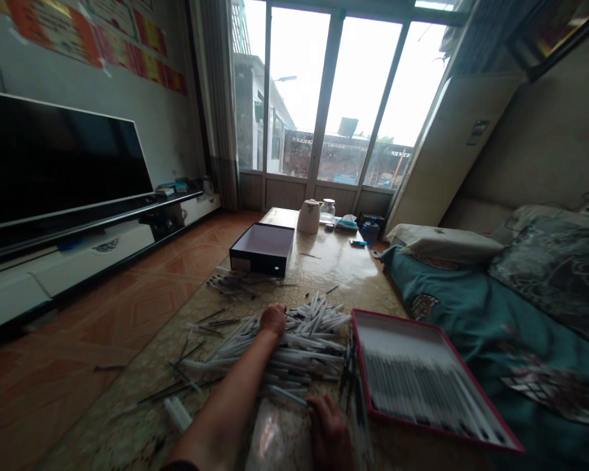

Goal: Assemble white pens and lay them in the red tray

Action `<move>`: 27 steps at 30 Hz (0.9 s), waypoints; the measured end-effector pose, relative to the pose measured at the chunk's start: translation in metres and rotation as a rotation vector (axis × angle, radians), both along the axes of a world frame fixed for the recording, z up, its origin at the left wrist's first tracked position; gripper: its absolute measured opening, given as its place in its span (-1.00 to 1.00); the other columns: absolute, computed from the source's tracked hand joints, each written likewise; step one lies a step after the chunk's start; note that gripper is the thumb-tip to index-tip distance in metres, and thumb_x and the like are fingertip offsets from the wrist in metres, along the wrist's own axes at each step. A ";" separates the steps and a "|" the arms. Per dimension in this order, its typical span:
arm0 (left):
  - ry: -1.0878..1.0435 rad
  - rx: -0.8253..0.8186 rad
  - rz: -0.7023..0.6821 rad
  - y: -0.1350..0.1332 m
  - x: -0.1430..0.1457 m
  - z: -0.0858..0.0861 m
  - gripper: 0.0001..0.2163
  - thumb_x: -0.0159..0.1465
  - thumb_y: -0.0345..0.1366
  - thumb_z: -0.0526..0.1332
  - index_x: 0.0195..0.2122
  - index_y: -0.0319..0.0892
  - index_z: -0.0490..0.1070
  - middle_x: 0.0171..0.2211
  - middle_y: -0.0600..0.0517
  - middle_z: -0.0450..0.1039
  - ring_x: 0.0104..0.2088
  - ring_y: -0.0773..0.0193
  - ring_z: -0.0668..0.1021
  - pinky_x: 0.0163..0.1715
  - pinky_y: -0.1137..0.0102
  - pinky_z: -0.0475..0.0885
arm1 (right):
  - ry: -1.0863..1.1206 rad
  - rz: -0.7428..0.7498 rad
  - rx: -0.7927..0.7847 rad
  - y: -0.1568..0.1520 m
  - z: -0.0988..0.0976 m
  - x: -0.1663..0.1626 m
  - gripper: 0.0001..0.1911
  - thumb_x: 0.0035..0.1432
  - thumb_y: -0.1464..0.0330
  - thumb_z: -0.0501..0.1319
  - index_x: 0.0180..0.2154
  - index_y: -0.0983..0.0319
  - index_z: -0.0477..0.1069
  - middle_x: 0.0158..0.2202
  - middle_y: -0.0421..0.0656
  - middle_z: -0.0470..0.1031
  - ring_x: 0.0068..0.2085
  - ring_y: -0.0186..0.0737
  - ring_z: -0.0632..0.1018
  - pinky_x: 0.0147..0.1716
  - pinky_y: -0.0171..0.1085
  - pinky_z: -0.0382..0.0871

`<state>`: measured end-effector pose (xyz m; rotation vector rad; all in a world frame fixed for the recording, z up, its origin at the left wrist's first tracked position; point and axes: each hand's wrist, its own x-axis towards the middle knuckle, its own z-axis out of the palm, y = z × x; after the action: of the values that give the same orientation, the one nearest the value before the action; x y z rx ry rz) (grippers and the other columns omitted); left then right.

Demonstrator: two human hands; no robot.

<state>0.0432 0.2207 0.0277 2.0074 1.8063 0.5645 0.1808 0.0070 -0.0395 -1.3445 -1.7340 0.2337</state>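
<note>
My left hand (pixel 273 319) reaches forward onto a heap of white pen barrels (pixel 299 340) in the middle of the low table (pixel 324 268). Its fingers are curled into the pile, and what they grip is hidden. My right hand (pixel 330 428) rests near the table's front edge beside the heap, fingers bent down on the surface near a few loose pens. A red-rimmed tray (pixel 422 373) at the right holds a row of assembled pens. Thin dark refills (pixel 211 320) lie scattered left of the heap.
A dark box (pixel 262 248) stands further back on the table, with a white jug (pixel 308 216), a jar and small items behind. A sofa with teal cover (pixel 471 307) borders the right side. A television (pixel 53 163) stands on the left; windows fill the back.
</note>
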 end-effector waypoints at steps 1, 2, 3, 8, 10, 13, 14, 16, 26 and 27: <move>-0.009 0.000 0.003 0.000 -0.001 -0.001 -0.88 0.09 -0.42 0.22 -0.33 -0.18 0.47 -0.24 -0.12 0.49 -0.14 0.15 0.48 -0.15 0.36 0.28 | -0.002 0.012 -0.012 -0.001 0.004 0.000 -0.73 0.28 0.33 -0.09 -0.25 0.13 0.37 -0.37 -0.14 0.43 -0.34 -0.25 0.52 -0.36 -0.35 0.40; -0.022 0.004 0.007 0.000 -0.002 -0.002 -0.88 0.09 -0.43 0.21 -0.33 -0.18 0.46 -0.25 -0.12 0.48 -0.15 0.16 0.48 -0.15 0.36 0.28 | -0.001 0.019 -0.023 -0.002 0.006 0.000 -0.74 0.27 0.35 -0.09 -0.25 0.14 0.36 -0.37 -0.14 0.43 -0.34 -0.25 0.52 -0.36 -0.35 0.40; -0.039 0.010 0.012 -0.001 -0.003 -0.002 -0.87 0.09 -0.44 0.21 -0.32 -0.19 0.45 -0.25 -0.12 0.48 -0.15 0.16 0.48 -0.15 0.36 0.28 | 0.004 0.018 -0.031 -0.002 0.008 -0.001 -0.74 0.27 0.35 -0.09 -0.26 0.14 0.36 -0.36 -0.14 0.42 -0.34 -0.25 0.52 -0.37 -0.35 0.40; -0.176 0.081 0.033 -0.012 -0.011 0.005 -0.78 0.08 -0.52 0.17 -0.24 -0.23 0.41 -0.21 -0.16 0.44 -0.13 0.14 0.46 -0.11 0.31 0.26 | 0.041 -0.018 -0.015 -0.003 0.008 -0.004 -0.76 0.27 0.34 -0.08 -0.24 0.14 0.35 -0.35 -0.13 0.45 -0.31 -0.23 0.52 -0.34 -0.33 0.41; -0.260 0.122 0.041 -0.023 -0.019 0.012 -0.74 0.11 -0.51 0.13 -0.16 -0.25 0.39 -0.18 -0.16 0.41 -0.13 0.15 0.45 -0.09 0.31 0.25 | 0.054 -0.037 0.002 -0.004 0.007 -0.005 -0.77 0.27 0.33 -0.05 -0.20 0.14 0.35 -0.32 -0.12 0.47 -0.27 -0.22 0.53 -0.31 -0.32 0.41; -0.404 0.152 0.052 -0.051 -0.037 0.016 -0.70 0.16 -0.44 0.08 -0.07 -0.25 0.37 -0.20 -0.12 0.41 -0.18 0.18 0.47 -0.10 0.32 0.28 | 0.067 -0.041 -0.030 -0.007 0.009 -0.007 -0.78 0.26 0.32 -0.04 -0.17 0.15 0.34 -0.29 -0.12 0.49 -0.26 -0.21 0.53 -0.29 -0.32 0.41; -0.452 0.145 0.053 -0.063 -0.044 0.015 -0.71 0.17 -0.40 0.08 -0.09 -0.25 0.39 -0.23 -0.10 0.42 -0.21 0.19 0.48 -0.14 0.34 0.31 | 0.068 -0.039 -0.052 -0.008 0.011 -0.008 -0.78 0.27 0.33 -0.05 -0.17 0.15 0.33 -0.29 -0.12 0.49 -0.26 -0.22 0.53 -0.29 -0.31 0.41; -0.541 0.107 0.059 -0.089 -0.058 0.009 -0.72 0.17 -0.28 0.10 -0.15 -0.28 0.43 -0.34 -0.06 0.45 -0.35 0.21 0.50 -0.29 0.37 0.38 | 0.063 -0.053 -0.078 -0.011 0.016 -0.010 -0.78 0.27 0.33 -0.05 -0.17 0.16 0.33 -0.31 -0.11 0.48 -0.28 -0.21 0.53 -0.30 -0.30 0.41; -1.237 -0.262 0.218 -0.170 -0.080 0.001 -0.61 -0.04 -0.19 0.35 -0.20 -0.21 0.39 -0.42 0.06 0.44 -0.48 0.32 0.53 -0.42 0.42 0.43 | -0.119 -0.024 -0.087 -0.016 0.030 -0.010 -0.68 0.27 0.41 -0.11 -0.05 0.17 0.31 -0.23 -0.07 0.45 -0.16 -0.18 0.49 -0.19 -0.21 0.38; -1.284 -0.281 0.207 -0.173 -0.079 0.003 -0.60 -0.03 -0.21 0.34 -0.16 -0.20 0.38 -0.44 0.08 0.44 -0.47 0.32 0.53 -0.39 0.41 0.44 | -0.125 -0.020 -0.099 -0.016 0.031 -0.011 -0.69 0.27 0.41 -0.11 -0.07 0.17 0.32 -0.25 -0.08 0.45 -0.18 -0.18 0.49 -0.21 -0.22 0.38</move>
<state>-0.0363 0.0476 0.0309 0.8223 1.1264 1.1976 0.1702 -0.0093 -0.0085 -1.4742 -1.8323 0.2308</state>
